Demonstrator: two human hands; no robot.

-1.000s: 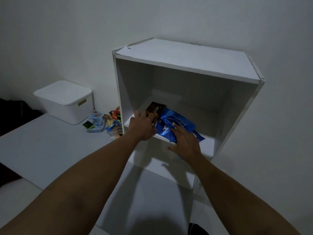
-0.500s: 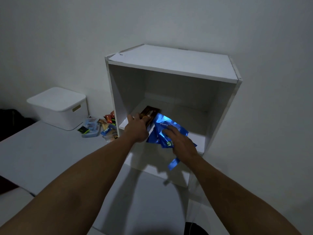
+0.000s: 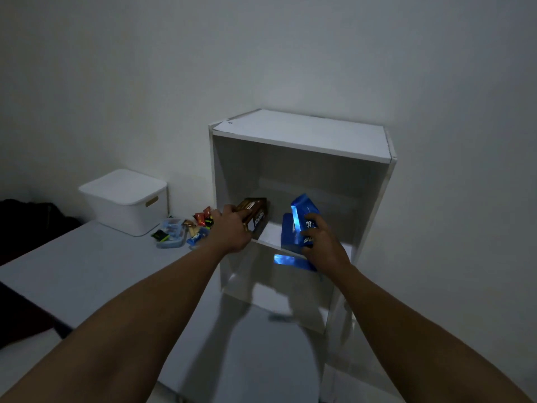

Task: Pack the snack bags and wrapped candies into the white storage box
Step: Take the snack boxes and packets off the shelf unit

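- Gripping the brown pack (image 3: 257,215) with your left hand (image 3: 232,232), fingers curled round its near end, you have it at the left side of the shelf (image 3: 270,234) inside the open white cabinet (image 3: 302,135).
- Your right hand (image 3: 321,245) holds a blue bag (image 3: 303,210), fingers wrapped round its lower half, so the bag stands tilted up over the shelf's front edge.
- A second blue bag (image 3: 287,234) lies flat on the shelf just behind it. A blue strip shows just below the shelf edge; whether it belongs to that bag or to another cannot be told.
- The box (image 3: 128,210) sits on the desk (image 3: 72,271), well to the left of the cabinet and near the wall, with its lid (image 3: 122,186) on.
- The candies (image 3: 200,219) lie in a loose heap on the desk between box and cabinet, beside a small clear tray (image 3: 171,234).
- By my judgement you are at the very start: nothing can be seen packed, and the closed box hides whatever is inside.
- Left to do: bring both bags and the pack over to the desk, take the lid off, put them in, then gather the candies and add those.
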